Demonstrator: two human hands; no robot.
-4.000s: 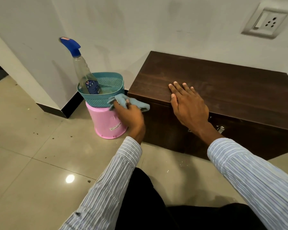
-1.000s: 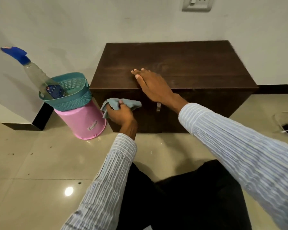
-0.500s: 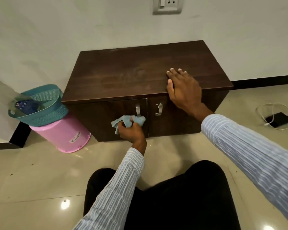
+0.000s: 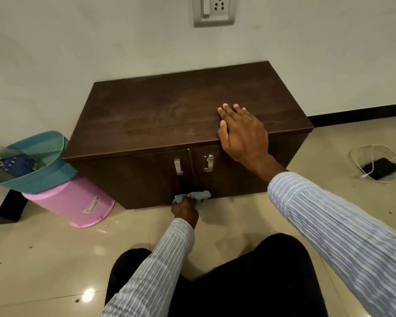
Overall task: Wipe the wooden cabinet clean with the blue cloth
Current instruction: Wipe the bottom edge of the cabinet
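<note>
A low dark wooden cabinet [image 4: 165, 115] with two front doors and metal handles stands against the white wall. My left hand [image 4: 185, 210] grips the bunched blue cloth [image 4: 198, 195] and holds it against the bottom edge of the cabinet front, where the two doors meet, just above the floor. My right hand [image 4: 242, 131] lies flat with straight fingers on the front right part of the cabinet top, its palm over the front edge.
Left of the cabinet a teal basket [image 4: 44, 172] with a spray bottle [image 4: 12, 164] in it sits on an upturned pink bucket [image 4: 76, 202]. A phone with a white cable [image 4: 378, 168] lies on the tiled floor at the right. A wall socket [image 4: 213, 10] is above.
My left hand has carried the cloth down the cabinet front from handle height to the bottom edge. My right hand stays on the top. The view has pulled back.
</note>
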